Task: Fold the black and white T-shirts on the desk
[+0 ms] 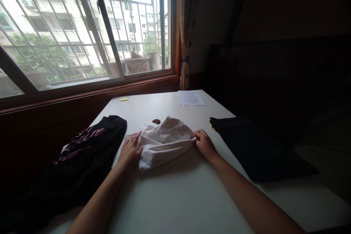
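A white garment, bunched and partly folded, lies on the white table in front of me; visible seams run across it, but its exact kind is unclear. My left hand rests on its left end, fingers stretched over the cloth and the thumb apart. At the opposite end, my right hand pinches the edge between thumb and fingers. Left of my left arm, a black shirt with pink lettering is spread out. A dark folded garment lies to the right of my right arm, with a bit of yellow at its corner.
Printed sheets of paper lie at the far edge of the white table. A small yellow note is at the far left. Behind the garment is a round hole in the tabletop. A barred window and a tied curtain stand beyond.
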Tool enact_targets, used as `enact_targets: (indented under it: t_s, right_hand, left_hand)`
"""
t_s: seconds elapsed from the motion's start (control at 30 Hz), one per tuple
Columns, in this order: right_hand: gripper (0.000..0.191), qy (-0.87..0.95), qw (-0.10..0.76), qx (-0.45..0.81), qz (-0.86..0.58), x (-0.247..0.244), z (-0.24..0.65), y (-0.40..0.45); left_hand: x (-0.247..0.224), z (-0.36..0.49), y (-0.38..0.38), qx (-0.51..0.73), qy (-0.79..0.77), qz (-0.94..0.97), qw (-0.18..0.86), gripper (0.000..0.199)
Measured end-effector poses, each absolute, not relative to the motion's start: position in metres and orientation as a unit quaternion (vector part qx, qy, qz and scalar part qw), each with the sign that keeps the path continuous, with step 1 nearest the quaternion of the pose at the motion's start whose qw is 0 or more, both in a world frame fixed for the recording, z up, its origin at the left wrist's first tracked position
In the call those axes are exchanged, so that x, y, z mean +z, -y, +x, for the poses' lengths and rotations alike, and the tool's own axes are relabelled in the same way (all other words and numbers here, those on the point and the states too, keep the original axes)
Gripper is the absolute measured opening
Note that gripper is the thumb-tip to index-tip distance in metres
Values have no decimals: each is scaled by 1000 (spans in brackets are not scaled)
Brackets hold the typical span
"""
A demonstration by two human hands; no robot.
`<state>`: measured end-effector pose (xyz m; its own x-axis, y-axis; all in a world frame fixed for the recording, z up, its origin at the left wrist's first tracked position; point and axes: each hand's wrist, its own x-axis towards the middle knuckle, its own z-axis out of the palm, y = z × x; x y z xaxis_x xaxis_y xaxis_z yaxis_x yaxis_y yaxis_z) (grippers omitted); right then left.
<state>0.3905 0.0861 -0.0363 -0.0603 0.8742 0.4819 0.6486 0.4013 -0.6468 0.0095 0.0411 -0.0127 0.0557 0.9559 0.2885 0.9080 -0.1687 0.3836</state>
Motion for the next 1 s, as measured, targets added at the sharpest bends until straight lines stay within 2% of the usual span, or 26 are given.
enact_targets:
  t_s: [0.53, 0.83, 1.0]
  right_hand:
    - [38, 711, 425, 143, -542, -29, 387, -77]
    - [39, 709, 419, 142, -549, -30, 388, -76]
    - [41, 711, 420, 145, -545, -30, 388, -77]
  left_hand:
    - [-38, -1, -51, 273, -596, 755, -24, 41]
    - [-44, 1, -52, 301, -581, 755, -31, 23]
    - [-44, 3, -53, 308, -583, 751, -25, 21]
